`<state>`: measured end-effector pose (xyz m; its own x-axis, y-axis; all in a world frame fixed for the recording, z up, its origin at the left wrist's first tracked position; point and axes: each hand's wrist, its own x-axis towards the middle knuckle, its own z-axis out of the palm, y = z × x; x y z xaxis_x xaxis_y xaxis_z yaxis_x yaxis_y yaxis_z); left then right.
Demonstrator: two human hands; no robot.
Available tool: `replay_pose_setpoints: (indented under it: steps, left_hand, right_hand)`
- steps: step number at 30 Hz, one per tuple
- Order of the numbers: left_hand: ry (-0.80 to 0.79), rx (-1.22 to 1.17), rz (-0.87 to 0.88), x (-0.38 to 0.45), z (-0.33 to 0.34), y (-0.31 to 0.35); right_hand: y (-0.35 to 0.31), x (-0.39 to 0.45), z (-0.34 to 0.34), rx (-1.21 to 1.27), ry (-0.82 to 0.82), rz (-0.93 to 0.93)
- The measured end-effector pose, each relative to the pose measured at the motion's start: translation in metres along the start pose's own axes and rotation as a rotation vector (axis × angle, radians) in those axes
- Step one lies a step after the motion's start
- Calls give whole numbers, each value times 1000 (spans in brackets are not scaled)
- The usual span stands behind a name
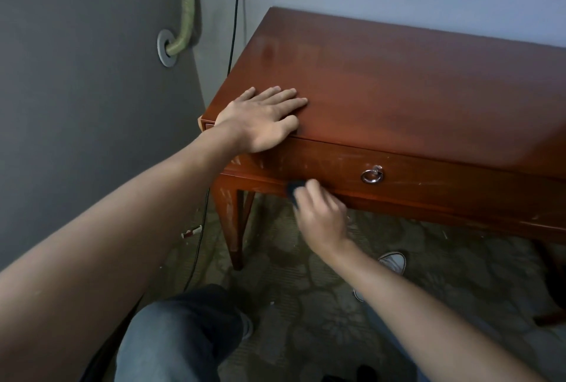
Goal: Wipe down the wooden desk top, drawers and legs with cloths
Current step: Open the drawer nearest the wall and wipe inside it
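A reddish-brown wooden desk stands against the wall. My left hand lies flat on the front left corner of the desk top, fingers straight. Below it is the drawer front with a metal ring pull. My right hand grips a small dark cloth and holds it against the lower edge of the drawer front, left of the ring pull. Most of the cloth is hidden by my fingers. The desk's front left leg has pale scuff marks.
A black cable runs down from a wall socket behind the desk's left end to the floor. A green hose enters a wall fitting at the left. Patterned carpet, my jeans-clad knee and a shoe lie below.
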<state>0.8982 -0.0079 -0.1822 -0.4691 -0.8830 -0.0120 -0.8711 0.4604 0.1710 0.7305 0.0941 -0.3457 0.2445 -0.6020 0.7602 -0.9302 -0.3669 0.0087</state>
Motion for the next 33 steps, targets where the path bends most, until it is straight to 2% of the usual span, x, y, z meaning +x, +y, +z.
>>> replay_pose_setpoints:
  steps: [4, 8, 14, 18, 21, 24, 29, 33]
  left_hand:
    - [14, 3, 3, 0, 2, -2]
    - [21, 10, 9, -1, 3, -3]
    - [34, 15, 14, -1, 2, -3]
    - [52, 40, 14, -1, 3, -1]
    - [78, 73, 10, -1, 7, 0]
    - [90, 103, 4, 0, 10, 1]
    - [104, 98, -26, 0, 12, 0]
    - [121, 86, -35, -1, 14, 0]
  right_hand:
    - [-58, 34, 39, 30, -20, -131]
    - [-71, 29, 54, -33, -141, -236]
    - [14, -15, 4, -16, -117, -62]
    - [94, -57, -60, -193, -85, 202]
    - [113, -57, -77, -181, -44, 312]
    - [83, -38, -59, -107, -25, 242]
    - [-1, 5, -4, -6, 29, -9]
    - [12, -1, -2, -3, -12, -129]
